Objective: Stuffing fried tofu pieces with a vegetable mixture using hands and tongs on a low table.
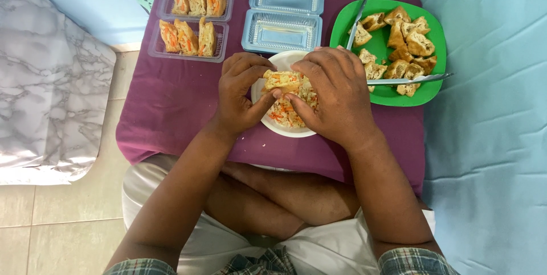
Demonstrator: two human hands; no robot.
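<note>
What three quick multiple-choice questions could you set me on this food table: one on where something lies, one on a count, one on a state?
1. Where does the green plate of fried tofu pieces lie?
A. right of the white bowl
B. left of it
C. on the floor

2. How many stuffed pieces are in the filled clear tray?
A. two
B. six
C. ten

3. What state is the bluish clear tray in?
A. open and empty
C. shut and full
B. open and full

Answers: 1 A, the plate sits beside the right hand, past the white bowl. 2 B, three in each half. 3 A, both halves lie open and bare.

The left hand helps hold a stuffed tofu piece.
</note>
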